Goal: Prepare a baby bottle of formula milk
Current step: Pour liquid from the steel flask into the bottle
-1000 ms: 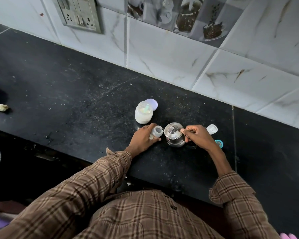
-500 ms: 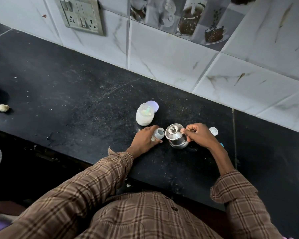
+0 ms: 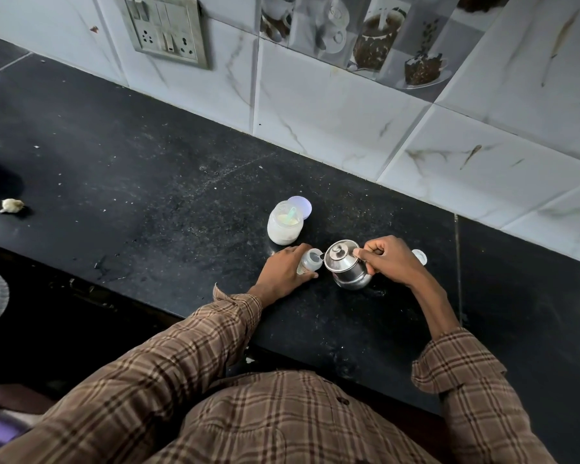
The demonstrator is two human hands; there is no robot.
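Two hands were engaged at the near part of the black counter (image 3: 148, 182). The baby bottle (image 3: 310, 261), upright and uncapped, was gripped round its body by the left hand (image 3: 283, 272); the handle of the steel kettle (image 3: 346, 264) was grasped by the right hand (image 3: 394, 261), with the kettle tipped so that its spout met the bottle's mouth. Whether water was running could not be told.

A spill was judged the main risk: the mouth was narrow, and a slight drift of the spout or too steep a tilt would send water over the gripping fingers. The lid might also slide off if the tilt were increased. The formula jar (image 3: 284, 226), open with a scoop inside, stood just beyond the bottle and could be knocked by a raised left hand.

Open counter lay well to the left, whereas the front edge ran near both wrists, so little room was left for drawing the bottle back.
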